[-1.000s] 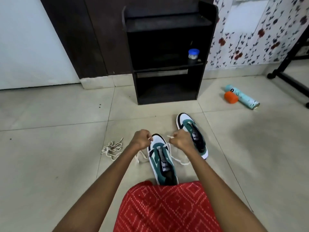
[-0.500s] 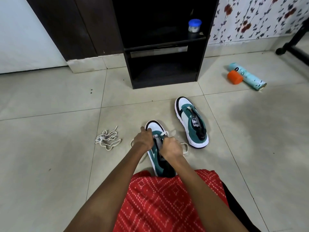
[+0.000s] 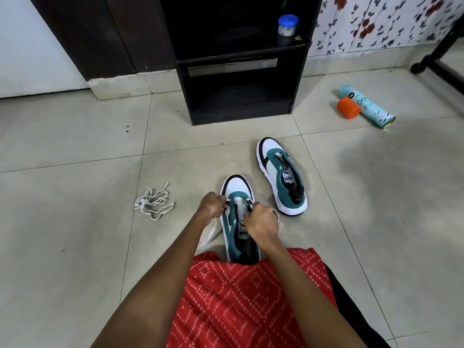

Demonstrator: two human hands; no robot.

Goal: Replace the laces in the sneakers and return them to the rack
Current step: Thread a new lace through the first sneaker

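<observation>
The floor (image 3: 75, 247) is pale grey tile with dark grout lines and a few small dark specks. At the back a black shoe rack (image 3: 300, 79) stands against the wall. A dark wooden panel (image 3: 100, 33) and a white surface (image 3: 30, 46) lie to its left, floral wallpaper (image 3: 376, 21) to its right. A black stand leg (image 3: 437, 69) reaches in at the far right.

There are two green, white and black sneakers, both on the floor in front of the rack, toes pointing at it. The near sneaker (image 3: 236, 184) sits just ahead of the person's red patterned garment (image 3: 238, 297). The far sneaker (image 3: 272, 169) lies to its right, apart from it, and has no lace. There are two laces: a loose lace (image 3: 154, 205) bundled on the tile to the left, and a white lace (image 3: 211, 232) trailing from the near sneaker. One blue-lidded jar (image 3: 288, 25) stands on the rack's shelf. One teal spray can (image 3: 369, 109) lies on its side at right, touching one orange cap (image 3: 347, 108).

Both forearms reach straight forward. The left hand (image 3: 210, 205) is at the left eyelet row with its fingers curled, pinching the white lace. The right hand (image 3: 261, 222) is over the tongue, its fingers likewise curled on the lace. The hands are close together, either side of the sneaker's throat.
</observation>
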